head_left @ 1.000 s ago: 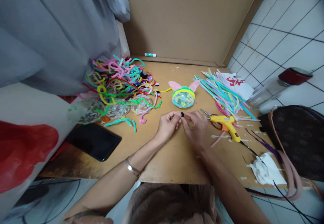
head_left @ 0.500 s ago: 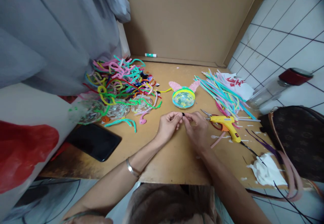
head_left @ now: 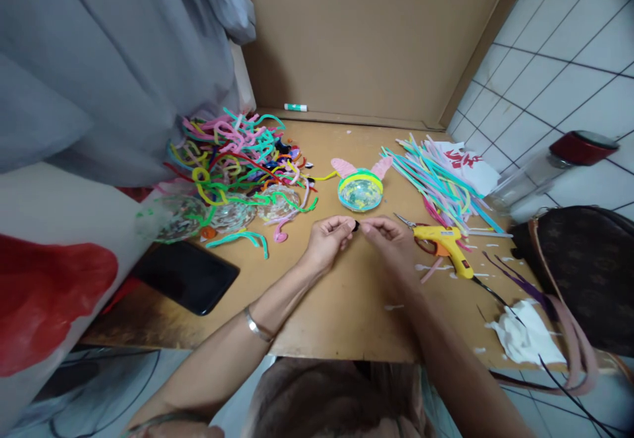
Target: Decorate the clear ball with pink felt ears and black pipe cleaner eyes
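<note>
My left hand [head_left: 327, 240] pinches a small black piece [head_left: 355, 226] between thumb and forefinger; it is too small to tell its kind. At the right edge of this piece, the fingertips of my right hand [head_left: 389, 240] are closed together. Just beyond both hands sits a clear, round bowl-like craft [head_left: 361, 195] with a yellow and green rim and two pink ears. A yellow glue gun [head_left: 448, 245] lies right of my right hand, with scissors [head_left: 409, 221] partly under it.
Tangled pipe cleaners [head_left: 238, 154] heap at the left, near a black phone [head_left: 191, 276]. More straight pipe cleaners [head_left: 438, 174] lie at the right. A glass bottle [head_left: 535, 177], a brown bag [head_left: 579, 273] and a crumpled tissue [head_left: 525, 332] line the right side. A glue stick [head_left: 296, 107] rests at the back.
My right hand has shifted slightly right, its fingers more stretched out, and more of the black piece shows. My left hand has barely moved.
</note>
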Demonstrator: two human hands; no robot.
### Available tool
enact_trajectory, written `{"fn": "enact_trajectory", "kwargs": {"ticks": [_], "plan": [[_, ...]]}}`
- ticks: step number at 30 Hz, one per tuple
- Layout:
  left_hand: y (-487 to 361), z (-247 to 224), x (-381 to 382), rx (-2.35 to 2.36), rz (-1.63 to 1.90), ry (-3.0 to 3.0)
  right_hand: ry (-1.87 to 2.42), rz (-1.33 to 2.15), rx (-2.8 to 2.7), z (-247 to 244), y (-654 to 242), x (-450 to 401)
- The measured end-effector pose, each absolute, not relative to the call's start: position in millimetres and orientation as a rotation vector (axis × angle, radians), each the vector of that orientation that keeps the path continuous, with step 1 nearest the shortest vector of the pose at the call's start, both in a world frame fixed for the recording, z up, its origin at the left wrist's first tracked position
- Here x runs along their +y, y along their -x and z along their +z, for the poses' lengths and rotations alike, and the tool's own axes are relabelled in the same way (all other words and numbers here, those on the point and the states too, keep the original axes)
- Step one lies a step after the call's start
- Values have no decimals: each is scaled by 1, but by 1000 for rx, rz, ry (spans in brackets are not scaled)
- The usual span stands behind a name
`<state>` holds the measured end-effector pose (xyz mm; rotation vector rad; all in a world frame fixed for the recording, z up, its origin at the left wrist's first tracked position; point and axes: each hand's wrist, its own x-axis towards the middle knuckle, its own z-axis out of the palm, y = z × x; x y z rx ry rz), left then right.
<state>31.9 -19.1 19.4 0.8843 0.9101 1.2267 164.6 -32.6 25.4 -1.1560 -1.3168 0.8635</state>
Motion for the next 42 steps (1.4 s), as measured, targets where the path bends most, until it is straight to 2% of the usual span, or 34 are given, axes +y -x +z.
{"fn": "enact_trajectory", "kwargs": {"ticks": [2, 5, 12, 23, 30, 37, 42], "plan": [[-31, 22, -19, 891, 1178, -886, 1088, 1170, -1105, 26, -168, -29], [-30, 26, -21, 839, 1113, -907, 984, 1450, -933, 26, -170, -27], [-31, 24, -22, 796, 1064, -914, 909, 1658, -881, 22, -171, -26], [-39, 22, -28, 843, 1186, -824, 960, 1371, -1080, 11, -156, -25], [-36, 23, -24, 852, 1200, -833, 947, 1515, -968, 14, -157, -27], [-33, 18, -19, 914, 1260, -938, 1236, 1136, -1236, 21, -168, -28], [-33, 16, -21, 923, 1224, -1046, 1284, 911, -1465, 28, -165, -34]]}}
